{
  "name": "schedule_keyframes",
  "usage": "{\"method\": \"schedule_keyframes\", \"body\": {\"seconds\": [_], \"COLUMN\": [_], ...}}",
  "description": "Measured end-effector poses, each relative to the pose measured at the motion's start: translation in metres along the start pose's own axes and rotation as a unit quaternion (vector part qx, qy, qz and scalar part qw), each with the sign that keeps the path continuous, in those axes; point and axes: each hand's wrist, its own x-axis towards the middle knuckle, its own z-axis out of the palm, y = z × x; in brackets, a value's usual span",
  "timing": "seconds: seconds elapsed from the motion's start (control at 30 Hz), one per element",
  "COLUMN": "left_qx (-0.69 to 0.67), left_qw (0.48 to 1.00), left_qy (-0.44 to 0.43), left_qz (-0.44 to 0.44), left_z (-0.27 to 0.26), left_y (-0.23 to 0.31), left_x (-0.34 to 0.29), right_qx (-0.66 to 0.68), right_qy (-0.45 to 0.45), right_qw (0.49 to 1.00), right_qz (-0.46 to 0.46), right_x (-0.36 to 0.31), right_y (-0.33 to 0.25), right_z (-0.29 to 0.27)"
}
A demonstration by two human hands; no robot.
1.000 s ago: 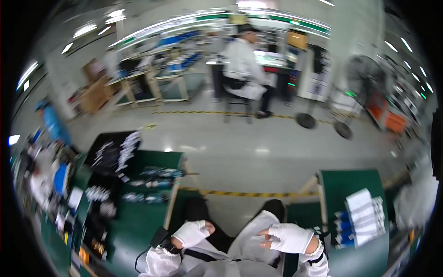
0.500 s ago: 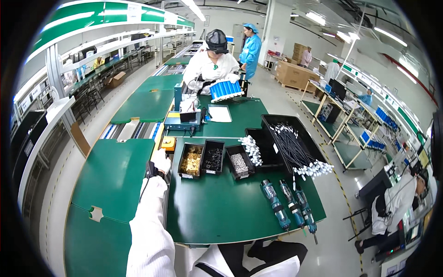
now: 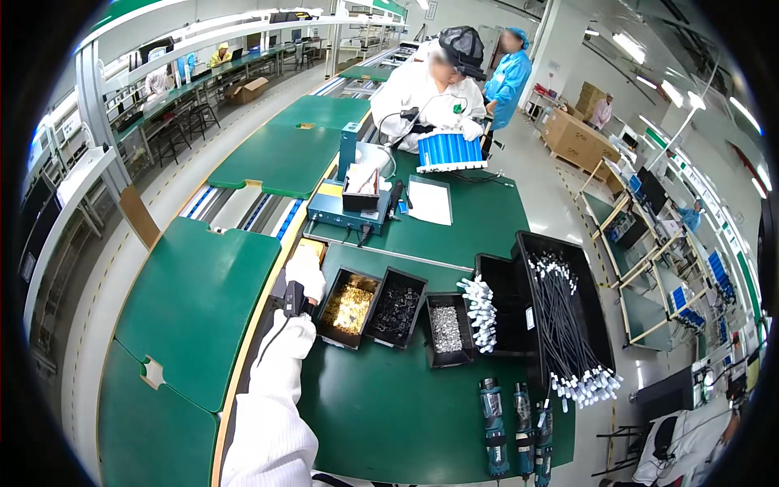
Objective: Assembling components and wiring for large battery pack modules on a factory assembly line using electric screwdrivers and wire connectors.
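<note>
My left hand (image 3: 306, 272), in a white glove with a black device (image 3: 295, 299) strapped at the wrist, reaches forward along the left edge of the green workbench (image 3: 389, 414). It lies against a small yellow object (image 3: 315, 246), which it partly covers. How its fingers are set does not show. Just right of the hand stands a black bin of gold-coloured metal parts (image 3: 350, 308). Beside that are a bin of small black parts (image 3: 396, 308) and a bin of small silver parts (image 3: 446, 329). My right hand is out of view.
Black cables with white ends (image 3: 560, 325) fill a large black tray at the right. Several teal power screwdrivers (image 3: 493, 430) lie at the near right. Beyond the bins stands a blue device (image 3: 345, 213). Across the bench a co-worker holds a blue battery pack (image 3: 451, 151).
The view has turned left and tilted, so the bench and bins sit further right and lower. My left hand stays by the yellow object and now covers more of it.
</note>
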Motion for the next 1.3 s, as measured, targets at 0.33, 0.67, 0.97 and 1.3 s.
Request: {"method": "schedule_keyframes", "body": {"seconds": [0.33,0.67,0.97,1.3], "left_qx": [-0.594,-0.809,-0.641,-0.663], "left_qw": [0.742,0.496,0.673,0.687], "left_qy": [-0.253,0.233,0.141,0.058], "left_qz": [-0.181,-0.215,-0.342,-0.293], "left_z": [-0.133,-0.475,-0.394,-0.335], "left_y": [0.065,-0.028,0.054,0.097], "left_x": [-0.050,-0.239,-0.322,-0.287], "right_qx": [-0.021,0.089,0.065,0.094], "right_qy": [-0.142,-0.323,-0.284,-0.220], "right_qw": [0.966,0.800,0.665,0.727], "right_qz": [-0.216,-0.498,-0.688,-0.644], "right_x": [0.007,-0.053,-0.160,-0.119], "right_y": [-0.240,-0.390,-0.398,-0.392], "right_z": [-0.005,0.111,0.180,0.157]}}
